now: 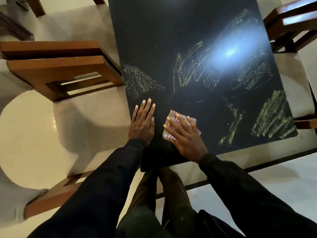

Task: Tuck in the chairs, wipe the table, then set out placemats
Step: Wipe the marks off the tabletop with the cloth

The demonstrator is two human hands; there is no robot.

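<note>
Head view: left hand [143, 121] laid flat on table [171, 40], fingers straight, pointing 12 o'clock, holding nothing. Right hand [184, 133] spread flat over cloth [171, 115], pressing rather than clutching, fingers toward 11 o'clock. Cloth near table's 6 o'clock corner, just beside left hand. Chairs at 9 o'clock [60, 71] and 2 o'clock [291, 23] beside table edges. Streaked open tabletop toward 12 and 3 o'clock.
</note>
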